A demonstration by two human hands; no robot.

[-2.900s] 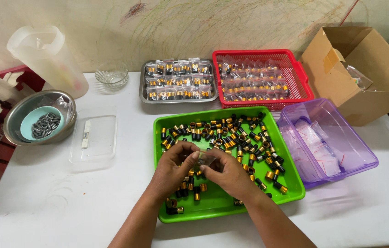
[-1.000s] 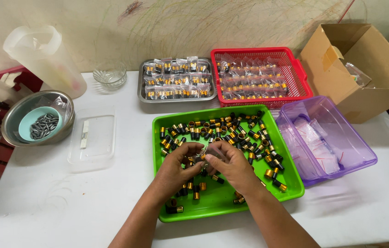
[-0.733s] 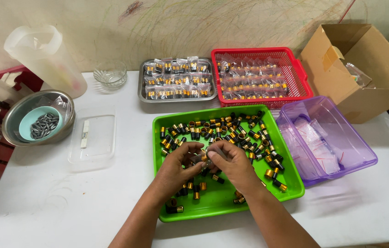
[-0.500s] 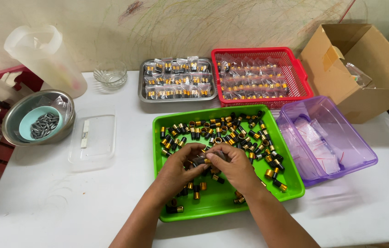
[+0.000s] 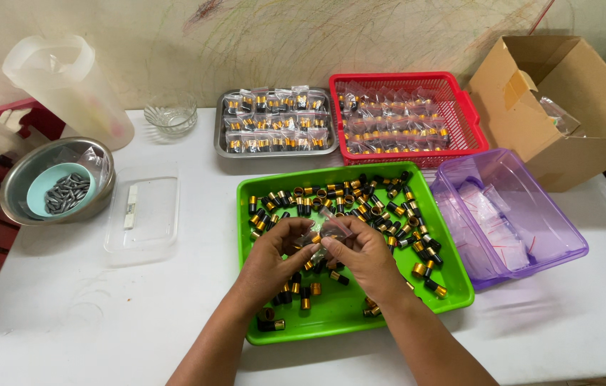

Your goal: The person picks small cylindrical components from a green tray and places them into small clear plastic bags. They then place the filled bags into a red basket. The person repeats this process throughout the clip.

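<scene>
both hands meet over the glossy green plastic tray (image 5: 460, 289) at the worktop's six o'clock. the left hand (image 5: 272, 259) and right hand (image 5: 366, 255) each have their grip pinching a small clear crinkly bag (image 5: 333, 229), long axis running nine to three. short black-and-gold cylinders (image 5: 360, 200) lie scattered toward twelve.

A white table (image 5: 88, 314) stands against a scribbled, cream-coloured wall (image 5: 260, 43).

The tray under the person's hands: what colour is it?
Bright green tray, seen in the head view.
</scene>
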